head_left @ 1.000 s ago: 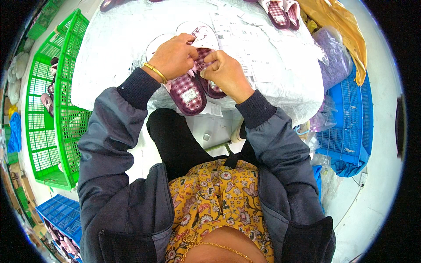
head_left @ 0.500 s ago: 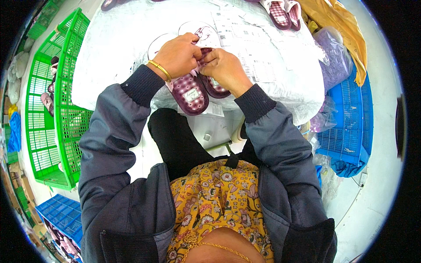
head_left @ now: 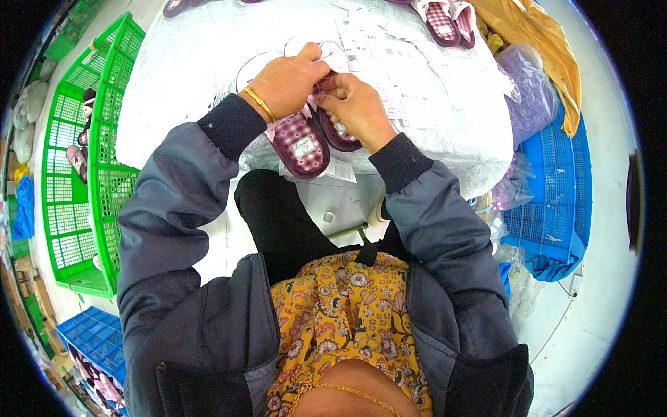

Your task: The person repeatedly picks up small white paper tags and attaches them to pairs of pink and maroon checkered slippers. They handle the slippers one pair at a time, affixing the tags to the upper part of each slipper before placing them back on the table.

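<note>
A pair of slippers lies side by side on the white-covered table, heels toward me, with pale uppers, dark plum trim and checked insoles. My left hand [head_left: 290, 85] is over the left slipper [head_left: 300, 147], its fingers bent and pinched together near the inner edges of the uppers. Close against it, my right hand [head_left: 356, 110] is above the right slipper [head_left: 339, 133], thumb and forefinger pressed together. The fingertips meet between the two slippers. Whatever they pinch is too small or hidden to make out.
Loose printed paper slips [head_left: 389, 62] lie on the table [head_left: 187, 83]. More slippers [head_left: 445, 24] stand at its far right edge. Green crates [head_left: 111, 174] are at the left, a blue crate [head_left: 545, 187] and a bag of purple material [head_left: 531, 90] at the right.
Both hands have lifted slightly away from the insoles, up over the uppers, with their fingertips still together. The slippers have hardly moved.
</note>
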`<state>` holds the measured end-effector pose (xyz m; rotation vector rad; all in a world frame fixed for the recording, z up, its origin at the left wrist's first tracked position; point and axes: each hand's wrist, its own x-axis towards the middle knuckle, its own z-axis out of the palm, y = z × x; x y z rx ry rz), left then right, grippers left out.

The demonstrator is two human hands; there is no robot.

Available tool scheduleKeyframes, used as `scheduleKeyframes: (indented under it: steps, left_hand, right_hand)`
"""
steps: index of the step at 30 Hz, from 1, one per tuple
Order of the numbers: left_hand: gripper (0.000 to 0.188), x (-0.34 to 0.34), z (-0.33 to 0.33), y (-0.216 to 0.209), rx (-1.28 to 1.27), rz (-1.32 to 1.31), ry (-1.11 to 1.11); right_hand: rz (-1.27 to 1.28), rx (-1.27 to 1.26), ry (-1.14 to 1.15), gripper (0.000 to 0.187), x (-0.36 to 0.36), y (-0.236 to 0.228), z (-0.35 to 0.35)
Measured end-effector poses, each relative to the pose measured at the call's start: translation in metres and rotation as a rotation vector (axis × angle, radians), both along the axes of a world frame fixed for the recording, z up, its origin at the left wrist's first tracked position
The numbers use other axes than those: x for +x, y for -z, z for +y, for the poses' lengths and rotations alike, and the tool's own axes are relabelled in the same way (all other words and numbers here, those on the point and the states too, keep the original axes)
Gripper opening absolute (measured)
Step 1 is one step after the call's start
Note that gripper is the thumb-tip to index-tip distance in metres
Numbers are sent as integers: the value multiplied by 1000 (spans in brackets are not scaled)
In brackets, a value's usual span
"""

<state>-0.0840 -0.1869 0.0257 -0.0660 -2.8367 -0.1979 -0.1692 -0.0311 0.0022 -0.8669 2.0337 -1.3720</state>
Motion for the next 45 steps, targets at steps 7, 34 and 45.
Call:
scheduleKeyframes:
  steps: [7,34,45]
  left_hand:
    - [20,26,6,-18,123,223,68]
    - [27,65,1,30,245,215,-122]
    - [23,62,-2,34,298,262,-100]
  right_hand:
    - [-282,-373,18,15,10,-3,3]
    - [557,-32,-118,26,40,-6,5]
    - [501,-7,-75,18,41,-8,1]
